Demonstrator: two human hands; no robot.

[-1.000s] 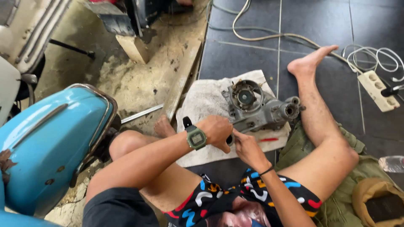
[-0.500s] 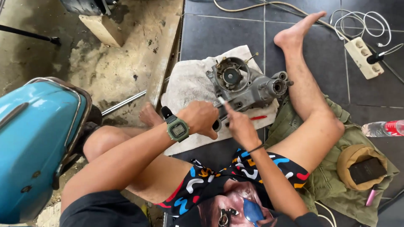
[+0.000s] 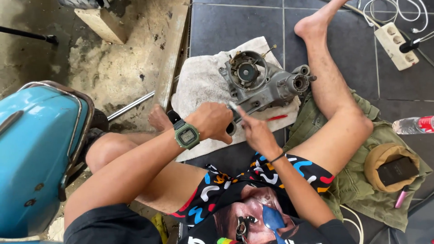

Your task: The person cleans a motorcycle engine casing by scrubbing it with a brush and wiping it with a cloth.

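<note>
Hands at engine casing, grip unclear.

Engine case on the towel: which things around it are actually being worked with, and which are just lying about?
In use:
- engine case, gripped at its near end
- left hand
- right hand, pinching a thin tool I cannot identify
- white towel beneath it

Lying about:
- red pen-like stick
- power strip
- water bottle
- tan cap
- blue scooter
- wood block
</note>
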